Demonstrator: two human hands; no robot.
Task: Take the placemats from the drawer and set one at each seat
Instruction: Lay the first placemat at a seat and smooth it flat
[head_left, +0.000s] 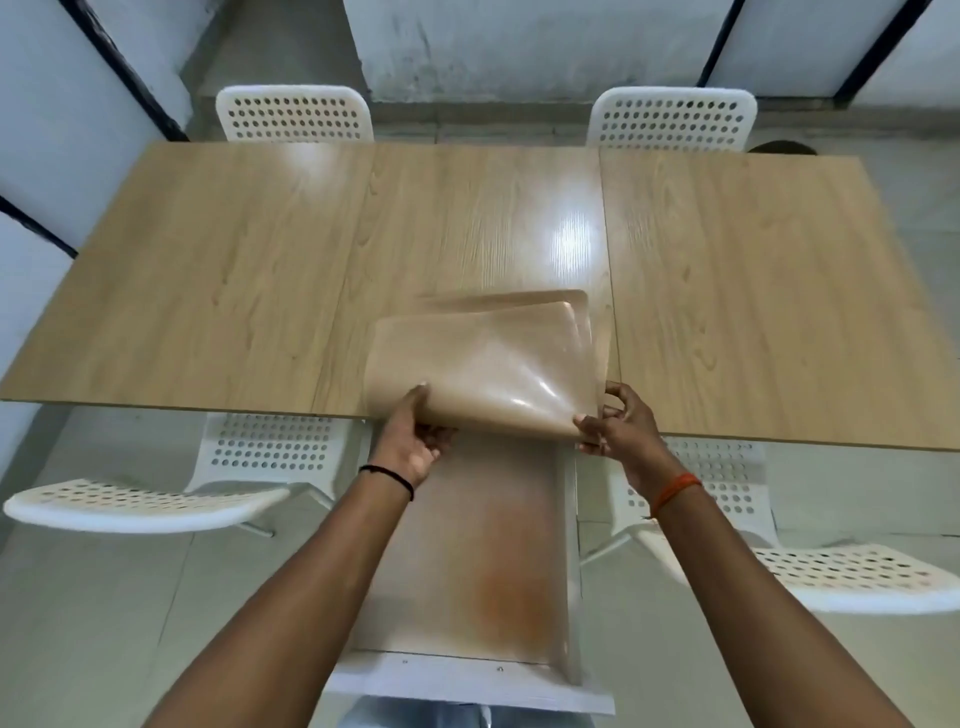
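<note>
Both hands grip a stack of tan, glossy placemats by its near edge, just above the open drawer. The left hand is clamped on the stack's near left corner, fingers curled under the mats and thumb on top. The right hand pinches the near right corner, where the top mat curls upward and catches a glare. The two hands are apart, one at each end of that near edge.

Beyond the hands, the far part of the stack lies on the wooden tabletop, overlapping its near edge; at least two mats show at the far right corner, slightly offset from each other. How many mats there are in all cannot be told.

Directly below the hands and forearms, the drawer stands pulled out from under the tabletop, its brownish bottom bare, a white side wall to the right of the right wrist and a white front panel near the elbows.

A black band circles the left wrist and an orange band the right.

Four white perforated chairs surround the tabletop: one left of the left forearm, one right of the right forearm, and two far beyond the hands on the opposite side, at left and at right.
</note>
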